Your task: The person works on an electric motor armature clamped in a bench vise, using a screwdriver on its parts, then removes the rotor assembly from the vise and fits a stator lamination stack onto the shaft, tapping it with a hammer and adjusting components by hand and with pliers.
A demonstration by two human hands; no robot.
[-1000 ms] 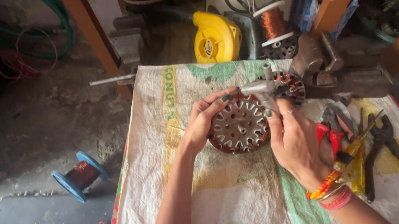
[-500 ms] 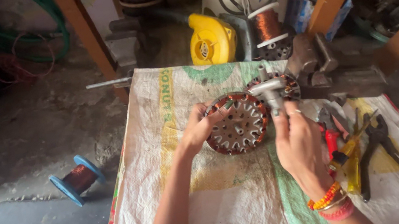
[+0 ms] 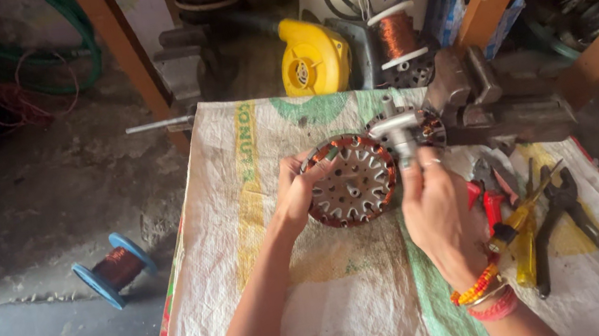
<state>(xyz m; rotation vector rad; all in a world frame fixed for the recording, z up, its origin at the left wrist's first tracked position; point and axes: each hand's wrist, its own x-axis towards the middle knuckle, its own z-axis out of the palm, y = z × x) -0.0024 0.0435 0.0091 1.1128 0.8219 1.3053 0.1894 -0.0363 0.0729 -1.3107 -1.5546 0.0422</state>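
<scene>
The stator (image 3: 351, 181) has shifted left, clear of the vise (image 3: 502, 104); left hand (image 3: 294, 193) grasping its rim, right hand (image 3: 434, 210) clenched around the hammer (image 3: 398, 130).

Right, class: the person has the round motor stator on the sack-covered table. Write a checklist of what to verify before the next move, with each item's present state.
1. Left hand grips the stator at its left edge: ok.
2. Right hand holds the grey metal tool upright at the stator's right edge: ok.
3. Stator lying flat on the woven sack: cannot tell, it looks tilted.
4. Pliers and yellow-handled screwdriver lie beside the right hand: ok.
5. Bench vise crowds the tool's far side: not ok.
6. Copper windings undamaged: cannot tell.
</scene>
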